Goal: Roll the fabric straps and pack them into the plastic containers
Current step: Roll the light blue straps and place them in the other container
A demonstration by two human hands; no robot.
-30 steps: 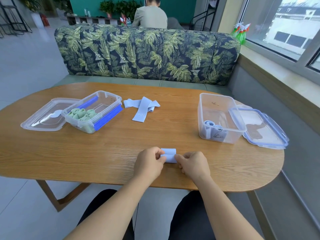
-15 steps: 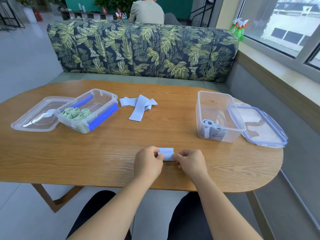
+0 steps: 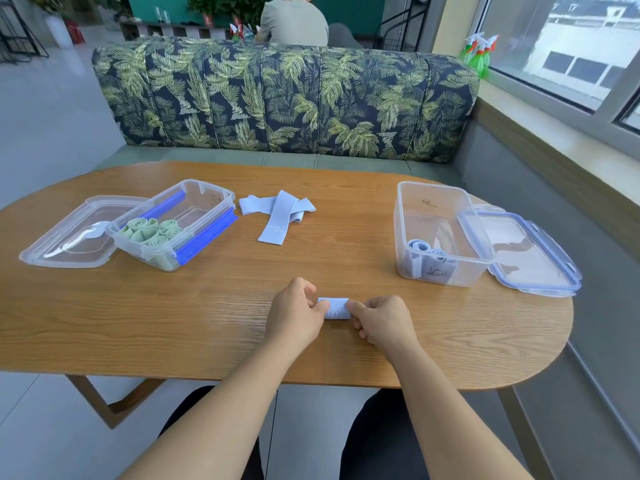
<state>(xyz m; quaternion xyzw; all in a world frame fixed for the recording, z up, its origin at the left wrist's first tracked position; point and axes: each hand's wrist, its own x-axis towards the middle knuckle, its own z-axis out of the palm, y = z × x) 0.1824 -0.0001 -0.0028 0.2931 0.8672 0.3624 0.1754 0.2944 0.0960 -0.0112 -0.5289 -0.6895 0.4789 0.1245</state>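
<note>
Wooden oval table (image 3: 173, 323): all the things below lie on it.
Clear plastic lid (image 3: 69, 237): far left, flat, touching the box beside it.
Clear plastic box with blue side clips (image 3: 207, 195): open; green rolled fabric straps (image 3: 149, 230) stand packed together in its near end.
Flat light-blue fabric straps (image 3: 277, 213): a small crossed pile just right of this box, well apart from the hands, toward the sofa.
Clear plastic box on the right (image 3: 433, 199): open; light-blue rolled straps (image 3: 420, 245) stand in its near left corner.
Clear lid with blue rim (image 3: 530, 258): flat, touching the right side of that box.
Dark sofa with green leaf print (image 3: 277, 98): behind the table; a person in a grey-green shirt (image 3: 294, 24) sits behind it, back turned.
Green spray bottles (image 3: 479, 53): on the window sill, far right.
Writing: "20" on the front flat strap; black marks on the right box, which I cannot read.
Light-blue strap roll (image 3: 334, 308): lies on the table near its front edge, between the two hands, its ends pointing left and right.
Left hand (image 3: 294, 313): fingers curled, pinching the left end of the roll.
Right hand (image 3: 384, 322): fingers curled, pinching the right end of the roll.
</note>
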